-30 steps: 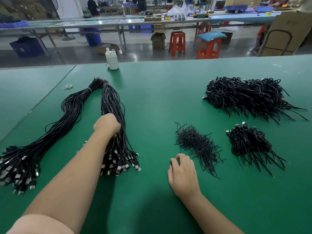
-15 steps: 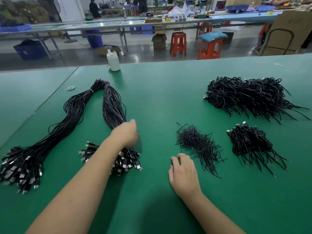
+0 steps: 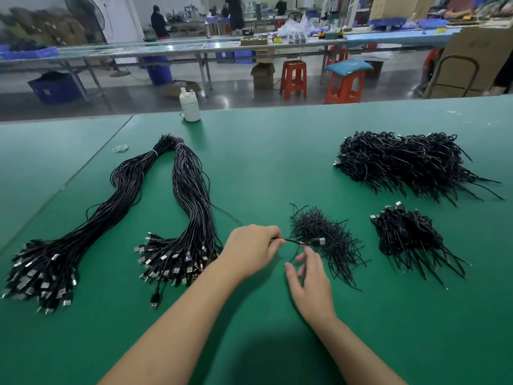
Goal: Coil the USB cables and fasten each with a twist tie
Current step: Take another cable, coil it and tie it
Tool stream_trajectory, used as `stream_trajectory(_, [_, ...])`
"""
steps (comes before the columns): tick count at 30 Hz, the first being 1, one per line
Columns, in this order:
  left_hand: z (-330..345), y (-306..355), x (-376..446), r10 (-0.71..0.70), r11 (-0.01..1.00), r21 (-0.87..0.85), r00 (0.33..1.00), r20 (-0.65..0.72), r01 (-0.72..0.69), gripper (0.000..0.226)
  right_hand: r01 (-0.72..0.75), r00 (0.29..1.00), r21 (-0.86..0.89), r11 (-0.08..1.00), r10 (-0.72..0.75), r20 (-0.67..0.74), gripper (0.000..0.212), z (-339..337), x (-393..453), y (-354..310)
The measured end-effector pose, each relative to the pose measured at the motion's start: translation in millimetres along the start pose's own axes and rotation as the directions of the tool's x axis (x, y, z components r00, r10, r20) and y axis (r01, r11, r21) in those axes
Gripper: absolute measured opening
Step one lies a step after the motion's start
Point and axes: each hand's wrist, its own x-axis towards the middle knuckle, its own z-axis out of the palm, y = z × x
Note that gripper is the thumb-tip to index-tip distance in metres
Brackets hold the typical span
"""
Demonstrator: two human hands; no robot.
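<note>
While two heaps of coiled cables lie toward the worktop's right edge, the uncoiled bundle at left remains large — the left hand pinches one cable mid-worktop, the right hand loosely open beneath it, holding nothing.

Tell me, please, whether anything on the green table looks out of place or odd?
One USB plug has slipped out below the nearer cable bundle, lying apart from its neat fan of plugs. Otherwise nothing stands out.

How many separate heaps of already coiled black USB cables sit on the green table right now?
2. The large heap of coiled black cables lies far right; the small heap of coiled black cables sits nearer, right of the pile of black twist ties. None seem hidden.
</note>
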Motion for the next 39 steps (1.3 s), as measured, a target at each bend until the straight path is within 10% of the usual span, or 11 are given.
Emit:
stream_trajectory(3, [8.4,-7.1,-10.5,0.049,0.999,-0.014,0.999,-0.018,-0.049,0.027,-0.359,0.933,0.565,0.743,0.305,0.192,0.042,-12.0,4.2,-12.2])
stream_trajectory(6, [17.0,-7.0,-22.5,0.143,0.986,-0.1,0.988,0.065,-0.136,0.022,-0.41,0.898,0.769,0.491,0.362,0.248,0.032,-30.1,11.5,-26.4])
stream_trajectory(15, [21.5,19.9,-26.3,0.052,0.764,-0.615,0.931,0.362,0.196,0.038,-0.15,0.967,0.386,0.91,0.055,0.248,0.007,-60.3,19.9,-53.4])
stream_trajectory(25, [18.4,32.2,-28.4,0.055,0.774,-0.6,0.923,0.381,0.202,0.041,-0.258,0.95,0.548,0.796,0.106,0.293,0.02,-63.5,18.4,-61.6])
stream_trajectory(30, [0.9,36.8,-26.3,-0.105,0.544,-0.818,0.982,0.155,0.187,0.037,-0.444,0.891,0.619,0.648,0.241,0.386,0.043,-56.6,25.3,-59.0])
stream_trajectory(39, [-12.6,25.4,-19.6,-0.08,0.602,-0.798,0.996,-0.032,0.022,0.038,0.004,0.913,0.395,0.919,-0.165,0.374,0.034,-52.1,17.8,-80.7])
